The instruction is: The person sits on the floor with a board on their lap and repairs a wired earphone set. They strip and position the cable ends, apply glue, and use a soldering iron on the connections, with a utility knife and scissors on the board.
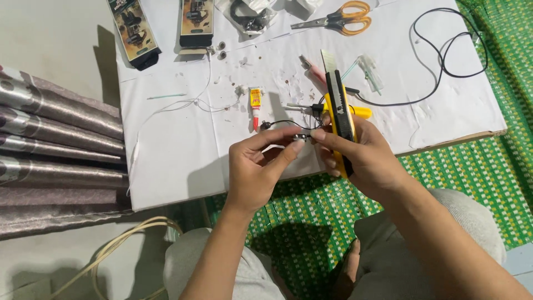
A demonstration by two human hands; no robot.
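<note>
My left hand [256,169] pinches a small dark metal part [301,136] between thumb and forefinger, above the near edge of a white board [166,161]. A thin black wire [283,122] with a small black bud runs from that part. My right hand [361,158] grips a yellow and black utility knife [340,111], blade extended and pointing away from me, and its forefinger tip also touches the small part. Both hands meet at the part.
On the board lie a small yellow glue tube [255,105], orange-handled scissors [338,19], a looped black cable [444,50], two printed boxes [133,30] and clear plastic bits. A green woven mat [311,222] is under my knees; folded grey cloth [55,150] lies left.
</note>
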